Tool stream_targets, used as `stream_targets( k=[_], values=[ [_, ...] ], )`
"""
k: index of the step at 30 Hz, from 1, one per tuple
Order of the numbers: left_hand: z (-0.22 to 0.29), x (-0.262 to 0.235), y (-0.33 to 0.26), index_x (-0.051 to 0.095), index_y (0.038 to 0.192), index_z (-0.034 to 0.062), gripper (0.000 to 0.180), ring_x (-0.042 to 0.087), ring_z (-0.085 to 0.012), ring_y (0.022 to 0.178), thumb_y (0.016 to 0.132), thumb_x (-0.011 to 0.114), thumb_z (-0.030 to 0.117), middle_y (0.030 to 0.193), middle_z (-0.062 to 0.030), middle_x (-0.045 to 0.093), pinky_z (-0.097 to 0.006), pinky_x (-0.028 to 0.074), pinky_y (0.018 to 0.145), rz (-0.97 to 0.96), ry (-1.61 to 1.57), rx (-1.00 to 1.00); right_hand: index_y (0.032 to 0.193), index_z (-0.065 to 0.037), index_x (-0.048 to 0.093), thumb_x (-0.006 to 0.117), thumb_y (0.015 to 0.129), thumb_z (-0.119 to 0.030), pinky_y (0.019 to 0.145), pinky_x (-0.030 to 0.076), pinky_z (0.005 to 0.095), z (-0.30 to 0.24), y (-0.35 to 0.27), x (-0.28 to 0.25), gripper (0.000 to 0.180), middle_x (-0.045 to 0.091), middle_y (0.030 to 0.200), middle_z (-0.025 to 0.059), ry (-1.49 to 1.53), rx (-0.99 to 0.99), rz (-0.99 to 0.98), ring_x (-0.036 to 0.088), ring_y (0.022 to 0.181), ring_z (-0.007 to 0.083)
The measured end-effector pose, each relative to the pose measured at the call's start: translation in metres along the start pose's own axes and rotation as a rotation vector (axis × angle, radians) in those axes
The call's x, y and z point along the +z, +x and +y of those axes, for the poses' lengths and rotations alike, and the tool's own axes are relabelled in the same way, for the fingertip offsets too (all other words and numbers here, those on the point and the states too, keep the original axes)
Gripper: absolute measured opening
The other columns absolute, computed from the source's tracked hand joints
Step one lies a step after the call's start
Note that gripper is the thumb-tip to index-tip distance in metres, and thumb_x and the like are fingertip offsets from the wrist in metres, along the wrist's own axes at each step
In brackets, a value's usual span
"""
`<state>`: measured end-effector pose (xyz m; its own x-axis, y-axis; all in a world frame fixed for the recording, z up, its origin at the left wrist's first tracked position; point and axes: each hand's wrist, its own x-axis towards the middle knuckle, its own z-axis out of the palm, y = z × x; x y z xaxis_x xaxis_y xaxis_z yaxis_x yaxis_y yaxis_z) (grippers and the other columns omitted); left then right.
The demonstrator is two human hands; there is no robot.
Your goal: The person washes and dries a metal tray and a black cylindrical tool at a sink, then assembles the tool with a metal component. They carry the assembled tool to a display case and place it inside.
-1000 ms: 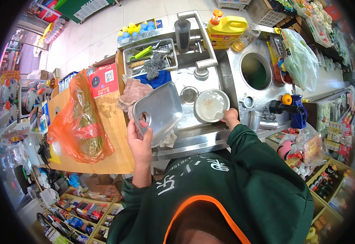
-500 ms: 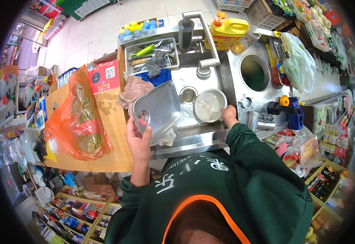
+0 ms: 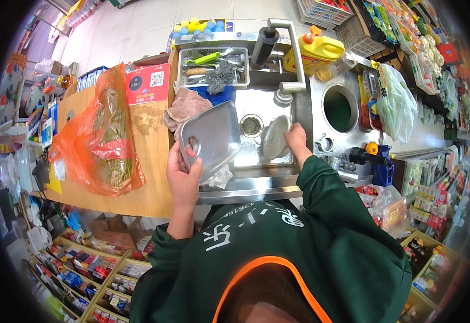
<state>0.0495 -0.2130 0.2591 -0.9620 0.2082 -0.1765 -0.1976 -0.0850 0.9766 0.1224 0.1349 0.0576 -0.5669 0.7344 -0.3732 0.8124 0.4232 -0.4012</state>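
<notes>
Metal sink (image 3: 259, 101) below. L hand (image 3: 184, 175) pinches metal tray (image 3: 214, 137), R hand (image 3: 298, 141) pinches bowl (image 3: 275, 139). Bowl might slip b/c it's tipped.

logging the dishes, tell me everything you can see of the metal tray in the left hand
The tray is grey and metal-looking, a rounded rectangle with a bright rim and a round hole near its left end. It is held tilted over the sink's left side. The left hand grips it by that end, fingers showing through the hole.

Dark green long-sleeved top (image 3: 348, 237); orange trim (image 3: 270, 259); white lettering (image 3: 217, 240).
</notes>
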Motion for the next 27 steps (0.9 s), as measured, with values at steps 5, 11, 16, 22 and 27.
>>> stream_targets(
  k=[5, 11, 16, 22, 27],
  values=[
    [-0.001, 0.001, 0.001, 0.043, 0.136, -0.0026, 0.057, 0.051, -0.0084, 0.096, 0.082, 0.06, -0.007, 0.104, -0.0008, 0.048, -0.023, 0.043, 0.085, 0.025, -0.035, 0.008, 0.107, -0.001, 0.065, 0.063, 0.076, -0.013, 0.088, 0.051, 0.0442, -0.057, -0.008, -0.031, 0.034, 0.068, 0.101, 0.0236, -0.187, -0.298, -0.004, 0.065, 0.096, 0.0382],
    [0.003, -0.001, -0.003, 0.042, 0.136, -0.0025, 0.057, 0.052, -0.0091, 0.1, 0.082, 0.06, -0.007, 0.105, -0.0012, 0.049, -0.023, 0.043, 0.087, 0.008, -0.083, 0.015, 0.093, -0.001, 0.071, 0.06, 0.078, -0.012, 0.087, 0.051, 0.0452, -0.093, 0.006, -0.053, 0.021, 0.068, 0.096, 0.0241, -0.092, -0.326, 0.017, 0.065, 0.097, 0.038],
    [0.003, -0.004, -0.003, 0.042, 0.137, -0.0023, 0.058, 0.052, -0.0091, 0.101, 0.082, 0.06, -0.007, 0.107, -0.0015, 0.049, -0.022, 0.043, 0.087, 0.017, -0.049, 0.018, 0.098, -0.001, 0.07, 0.061, 0.08, -0.012, 0.087, 0.051, 0.0447, -0.075, -0.002, -0.036, 0.023, 0.068, 0.102, 0.0235, -0.345, -0.236, -0.077, 0.064, 0.099, 0.039],
    [0.001, -0.005, -0.001, 0.042, 0.137, -0.0022, 0.058, 0.053, -0.0088, 0.098, 0.082, 0.059, -0.007, 0.105, -0.0012, 0.05, -0.022, 0.044, 0.083, 0.056, -0.012, -0.011, 0.108, -0.001, 0.068, 0.063, 0.076, -0.013, 0.09, 0.05, 0.0429, -0.054, -0.006, -0.046, 0.034, 0.068, 0.1, 0.0239, -0.169, -0.246, -0.069, 0.064, 0.099, 0.0393],
    [0.0, 0.002, 0.005, 0.044, 0.135, -0.0016, 0.057, 0.052, -0.0085, 0.094, 0.08, 0.058, -0.008, 0.103, -0.0007, 0.051, -0.022, 0.043, 0.082, 0.05, 0.014, 0.022, 0.117, 0.003, 0.062, 0.062, 0.079, -0.01, 0.067, 0.055, 0.0366, -0.01, -0.01, -0.113, 0.04, 0.069, 0.088, 0.0152, 0.293, -0.106, 0.147, 0.067, 0.073, 0.0237]
  ],
)
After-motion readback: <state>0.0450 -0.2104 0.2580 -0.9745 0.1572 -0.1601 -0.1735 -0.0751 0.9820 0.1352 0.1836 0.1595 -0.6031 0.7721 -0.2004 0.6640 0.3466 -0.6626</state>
